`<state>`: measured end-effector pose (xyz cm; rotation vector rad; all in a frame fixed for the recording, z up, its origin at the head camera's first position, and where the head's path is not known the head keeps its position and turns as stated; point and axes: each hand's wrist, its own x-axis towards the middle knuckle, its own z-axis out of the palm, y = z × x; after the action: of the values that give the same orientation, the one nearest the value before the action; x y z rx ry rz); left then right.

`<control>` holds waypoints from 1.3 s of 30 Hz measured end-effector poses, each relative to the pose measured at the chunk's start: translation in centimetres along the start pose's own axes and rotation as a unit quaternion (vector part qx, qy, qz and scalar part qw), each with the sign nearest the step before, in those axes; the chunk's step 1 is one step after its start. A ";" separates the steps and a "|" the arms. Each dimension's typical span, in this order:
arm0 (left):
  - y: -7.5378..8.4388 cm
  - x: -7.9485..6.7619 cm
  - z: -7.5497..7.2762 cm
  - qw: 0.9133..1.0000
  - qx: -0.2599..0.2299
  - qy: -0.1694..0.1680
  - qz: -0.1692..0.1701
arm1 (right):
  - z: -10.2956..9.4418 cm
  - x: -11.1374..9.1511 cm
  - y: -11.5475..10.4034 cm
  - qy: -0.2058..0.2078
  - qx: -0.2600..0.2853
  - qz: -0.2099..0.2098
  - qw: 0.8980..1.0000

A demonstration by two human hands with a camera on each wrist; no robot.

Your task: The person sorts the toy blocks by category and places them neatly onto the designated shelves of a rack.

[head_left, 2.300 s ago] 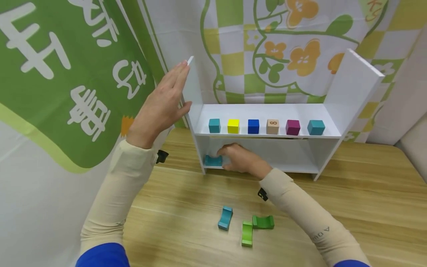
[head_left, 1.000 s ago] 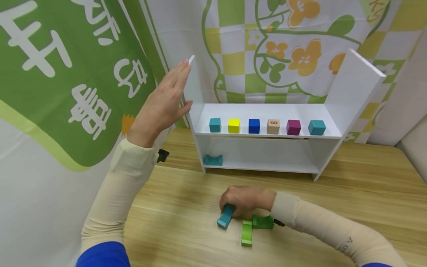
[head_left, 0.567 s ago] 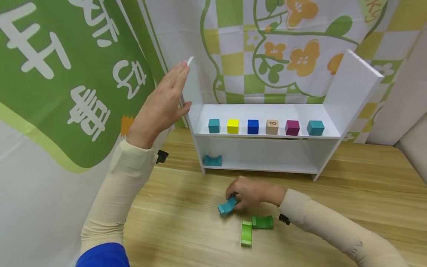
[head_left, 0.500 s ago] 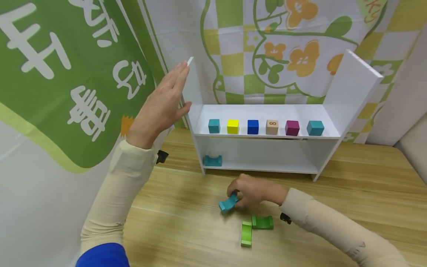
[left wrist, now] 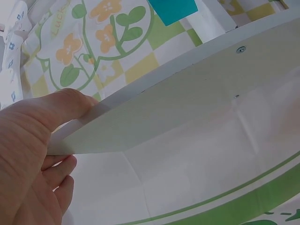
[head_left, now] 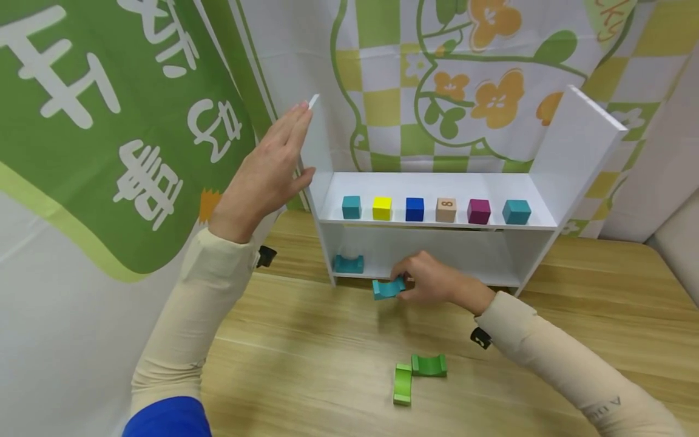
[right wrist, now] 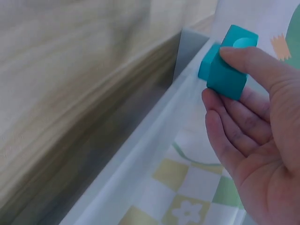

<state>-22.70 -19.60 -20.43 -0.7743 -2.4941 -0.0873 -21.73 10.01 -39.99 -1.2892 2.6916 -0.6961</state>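
My right hand (head_left: 431, 280) pinches a teal notched block (head_left: 388, 289) between thumb and fingers, just in front of the lower shelf's front edge. The right wrist view shows this held block (right wrist: 227, 70) close up, with the thumb lying across it. A matching teal notched block (head_left: 348, 264) sits at the left end of the lower shelf. My left hand (head_left: 264, 173) grips the left side panel of the white shelf (head_left: 437, 182). In the left wrist view, the panel's edge (left wrist: 136, 91) runs between thumb and fingers.
Several cubes stand in a row on the upper shelf, among them a yellow cube (head_left: 382, 208) and a wooden cube (head_left: 446, 209) marked 8. Two green notched blocks, one dark (head_left: 429, 365) and one light (head_left: 402, 385), lie touching on the wooden table (head_left: 306, 364).
My right hand left the lower shelf, took the second teal notched block from the table, and has lifted it up towards the shelf. The left hand stays on the panel.
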 end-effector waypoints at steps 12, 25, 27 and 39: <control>0.0 0.0 0.0 1.000 0.003 0.003 0.001 | -0.6 1.2 2.0 0.033 -0.019 0.060 0.997; 0.0 0.1 0.0 1.000 0.023 0.011 0.008 | 0.2 2.0 3.3 0.029 -0.004 0.095 0.995; 0.0 0.1 0.0 0.999 0.031 0.011 0.007 | 0.4 2.1 3.4 0.028 -0.009 0.096 0.995; 0.2 0.2 0.0 0.998 0.068 0.000 -0.007 | 0.7 2.4 3.6 0.025 -0.014 0.102 0.994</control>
<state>-22.68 -19.34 -20.36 -0.6995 -2.4756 0.0754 -25.67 9.88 -41.86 -0.9950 2.8286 -0.6774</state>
